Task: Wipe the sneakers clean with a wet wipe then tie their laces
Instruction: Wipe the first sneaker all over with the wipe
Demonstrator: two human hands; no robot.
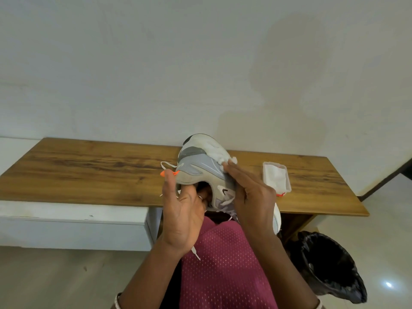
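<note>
The left hand (182, 210) grips the sneaker (200, 168) above the near edge of the surface (89, 170), the right hand (252, 197) presses the wipe (219, 153) to its side with flat fingers; firm, overlapping strokes would serve best.

Your left hand (180, 210) grips grey-and-white sneaker (200, 168) above brown wooden table (89, 175); your right hand (252, 192), fingers straight, presses crumpled white wet wipe (219, 153) against its far end.

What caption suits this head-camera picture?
Left hand holds a grey sneaker; right hand presses a white wet wipe against it.
</note>
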